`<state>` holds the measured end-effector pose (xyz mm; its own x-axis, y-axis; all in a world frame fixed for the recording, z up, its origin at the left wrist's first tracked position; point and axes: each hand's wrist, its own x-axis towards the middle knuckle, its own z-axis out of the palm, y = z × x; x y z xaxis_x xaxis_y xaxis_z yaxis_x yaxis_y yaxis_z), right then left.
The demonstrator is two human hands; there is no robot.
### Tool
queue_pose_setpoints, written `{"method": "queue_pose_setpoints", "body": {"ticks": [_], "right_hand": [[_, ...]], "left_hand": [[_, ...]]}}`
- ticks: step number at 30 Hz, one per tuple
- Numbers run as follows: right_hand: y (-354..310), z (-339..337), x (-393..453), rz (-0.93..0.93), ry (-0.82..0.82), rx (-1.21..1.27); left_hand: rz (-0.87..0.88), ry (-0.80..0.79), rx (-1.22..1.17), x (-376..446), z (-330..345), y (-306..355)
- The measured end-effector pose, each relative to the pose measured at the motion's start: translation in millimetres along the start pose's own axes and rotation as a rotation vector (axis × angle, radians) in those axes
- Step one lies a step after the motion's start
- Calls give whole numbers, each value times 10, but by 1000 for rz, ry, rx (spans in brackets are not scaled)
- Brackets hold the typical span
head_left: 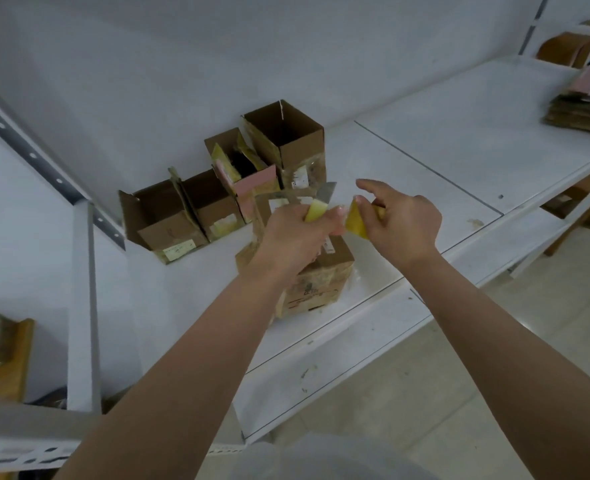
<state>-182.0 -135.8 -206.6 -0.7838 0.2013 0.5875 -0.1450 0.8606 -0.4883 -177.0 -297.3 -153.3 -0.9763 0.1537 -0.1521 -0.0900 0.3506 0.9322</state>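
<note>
Head view, sole camera. The left hand (297,233) is curled into a tight fist round the yellow handle of a utility knife (317,208), and the grey blade projects from the fist toward 1 o'clock. The right hand (404,226) is just beside it at 3 o'clock and pinches a yellow piece (355,221) between the thumb and the curled fingers. Its index finger is held out straight toward 10 o'clock and touches nothing. The yellow piece is possibly the knife's cover or a scrap of tape, but blur prevents a firm finding. Knife and yellow piece lie close together, and contact between them cannot be confirmed. Both hands are held above a taped cardboard box (321,282), at 6 o'clock from the knife. This box stands on the white shelf (459,161) near its front edge, and the left forearm covers its left part. At 11 o'clock from the box, along the wall, stands a row of open cardboard boxes (214,202), tops agape, one of them bearing a pink panel. At 2 o'clock, at the far end of the shelf, lies a stack of flattened cardboard (580,112). At 8 o'clock a white shelf upright (82,306) rises, with a wooden board (6,362) beyond it at the frame's left edge.
</note>
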Motion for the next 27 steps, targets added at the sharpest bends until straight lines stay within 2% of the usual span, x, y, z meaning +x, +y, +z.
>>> {"method": "queue_pose_setpoints", "body": {"ticks": [4, 8, 11, 13, 15, 17, 19, 21, 24, 27], "right_hand": [[-57, 136, 7, -63, 33, -12], [285, 171, 9, 100, -70, -104], [523, 235, -153, 207, -200, -189], [587, 316, -301, 238, -311, -206], [618, 384, -394, 277, -424, -239], [597, 389, -369, 317, -446, -240], [527, 353, -285, 299, -351, -209], [391, 284, -226, 216, -239, -81], [137, 192, -220, 154, -267, 241], [-80, 153, -275, 71, -392, 269]], "left_hand": [[16, 85, -30, -87, -130, -164], [-8, 406, -72, -124, -618, -500], [-133, 519, 50, -165, -865, -956], [-259, 468, 328, -228, -893, -1313], [-368, 351, 582, -322, -848, -1585], [-414, 271, 678, -412, -785, -1710], [-388, 227, 750, -451, -751, -1738], [-302, 251, 786, -449, -726, -1636], [-24, 350, 458, -426, -660, -1264], [183, 235, 128, -398, -515, -911]]}}
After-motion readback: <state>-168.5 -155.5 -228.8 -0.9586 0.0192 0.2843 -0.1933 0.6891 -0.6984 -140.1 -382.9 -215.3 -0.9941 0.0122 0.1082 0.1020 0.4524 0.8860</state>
